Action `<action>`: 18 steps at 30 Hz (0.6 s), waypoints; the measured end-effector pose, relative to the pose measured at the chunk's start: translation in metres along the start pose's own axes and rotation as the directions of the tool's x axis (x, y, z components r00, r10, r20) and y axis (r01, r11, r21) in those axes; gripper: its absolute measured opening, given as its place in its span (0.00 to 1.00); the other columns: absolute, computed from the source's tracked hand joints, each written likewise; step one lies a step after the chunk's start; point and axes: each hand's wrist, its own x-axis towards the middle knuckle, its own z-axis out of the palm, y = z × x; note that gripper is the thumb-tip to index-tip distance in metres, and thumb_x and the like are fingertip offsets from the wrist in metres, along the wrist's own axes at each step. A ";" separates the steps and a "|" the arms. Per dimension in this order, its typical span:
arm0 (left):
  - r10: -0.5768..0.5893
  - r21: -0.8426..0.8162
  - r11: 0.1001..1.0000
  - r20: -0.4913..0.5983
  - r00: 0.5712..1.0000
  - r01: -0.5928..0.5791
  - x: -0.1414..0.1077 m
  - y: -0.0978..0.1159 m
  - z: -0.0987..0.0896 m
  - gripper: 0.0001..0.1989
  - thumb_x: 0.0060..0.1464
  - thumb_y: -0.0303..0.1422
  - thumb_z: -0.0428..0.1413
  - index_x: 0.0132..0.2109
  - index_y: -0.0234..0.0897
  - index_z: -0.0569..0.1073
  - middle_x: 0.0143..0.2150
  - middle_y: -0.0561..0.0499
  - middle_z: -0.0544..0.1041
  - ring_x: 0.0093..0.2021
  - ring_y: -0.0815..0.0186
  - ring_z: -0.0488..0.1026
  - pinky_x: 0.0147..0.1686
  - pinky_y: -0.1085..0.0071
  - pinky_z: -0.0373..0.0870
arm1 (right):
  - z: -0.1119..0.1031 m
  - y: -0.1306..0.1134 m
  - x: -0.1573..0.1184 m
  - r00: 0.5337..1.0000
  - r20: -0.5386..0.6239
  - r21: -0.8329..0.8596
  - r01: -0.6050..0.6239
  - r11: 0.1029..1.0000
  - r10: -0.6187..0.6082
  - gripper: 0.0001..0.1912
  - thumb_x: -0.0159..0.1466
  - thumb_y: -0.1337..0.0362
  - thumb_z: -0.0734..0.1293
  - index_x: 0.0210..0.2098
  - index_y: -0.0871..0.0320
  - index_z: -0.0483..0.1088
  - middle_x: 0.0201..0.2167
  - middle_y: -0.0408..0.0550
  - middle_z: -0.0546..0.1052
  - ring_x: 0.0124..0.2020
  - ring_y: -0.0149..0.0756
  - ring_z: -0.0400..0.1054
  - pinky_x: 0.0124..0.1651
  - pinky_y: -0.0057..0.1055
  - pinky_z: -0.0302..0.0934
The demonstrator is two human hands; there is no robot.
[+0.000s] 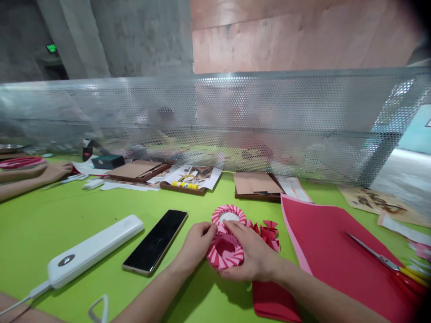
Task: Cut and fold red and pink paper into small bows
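Note:
Between my two hands is a ringed shape of folded red and pink paper, striped around its rim and hollow in the middle. My left hand pinches its upper left edge with thumb and finger. My right hand wraps the right side, thumb below and fingers over the top. Just behind it shows a second striped paper ring with a white centre; whether the two are joined is hidden by my fingers. Several small folded red paper pieces lie right of my right hand.
Large red paper sheets and scissors lie on the right. To the left are a phone and a white power bank with a cable. Trays line the perforated metal divider. Another person's hand is at far left.

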 end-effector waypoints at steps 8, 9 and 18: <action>-0.013 0.033 0.999 -0.017 1.000 0.013 0.001 0.004 0.001 0.17 0.45 0.42 0.50 0.22 0.32 0.69 0.19 0.51 0.70 0.23 0.64 0.64 0.22 0.72 0.58 | 0.002 0.004 0.001 1.000 -0.021 0.016 0.012 1.000 -0.011 0.50 0.43 0.47 0.67 0.58 0.64 0.49 0.56 0.58 0.57 0.54 0.50 0.52 0.55 0.43 0.47; -0.014 0.035 0.999 -0.022 1.000 0.015 0.001 0.004 0.001 0.17 0.45 0.42 0.50 0.22 0.32 0.69 0.19 0.51 0.70 0.23 0.64 0.65 0.22 0.72 0.58 | 0.002 0.005 0.002 1.000 -0.021 0.019 0.013 1.000 -0.012 0.50 0.43 0.47 0.67 0.58 0.64 0.49 0.56 0.58 0.57 0.54 0.50 0.52 0.55 0.43 0.47; -0.017 -0.013 1.000 0.013 1.000 0.017 0.001 0.002 0.000 0.18 0.46 0.43 0.50 0.25 0.31 0.71 0.21 0.49 0.73 0.24 0.62 0.68 0.23 0.70 0.62 | -0.001 0.003 0.001 1.000 -0.018 0.006 0.022 1.000 -0.022 0.50 0.42 0.47 0.68 0.58 0.63 0.48 0.55 0.57 0.59 0.53 0.49 0.53 0.54 0.43 0.48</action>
